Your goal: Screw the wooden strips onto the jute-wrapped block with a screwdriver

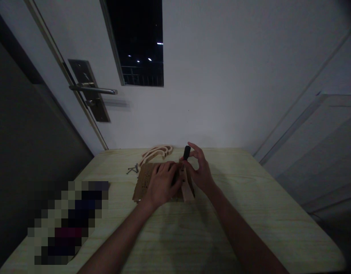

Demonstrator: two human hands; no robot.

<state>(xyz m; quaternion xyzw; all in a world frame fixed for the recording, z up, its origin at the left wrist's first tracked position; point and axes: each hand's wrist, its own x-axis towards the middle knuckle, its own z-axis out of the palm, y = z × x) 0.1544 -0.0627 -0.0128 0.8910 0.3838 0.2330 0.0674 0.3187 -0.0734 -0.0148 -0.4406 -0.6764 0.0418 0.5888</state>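
Right hand: fingertips closed round the black handle of a screwdriver. The tool is upright and its tip points down between the two hands. The tip end is too dark to make out.

Left hand: palm down on a wooden board, with the fingers stretched right to the screwdriver's lower end. Cannot tell if they pinch anything there.

The board is flat on the table, mid-far side, and shows rows of small holes at its left part. A pale wooden strip lies along the board's right edge, touching it, just below the right hand.

A few loose screws sit just left of the board's far corner. Curved wooden pieces lie behind the board, near the wall.

On the wall side there is a white door with a metal door handle at left and a dark window above. Lighting is dim overall.
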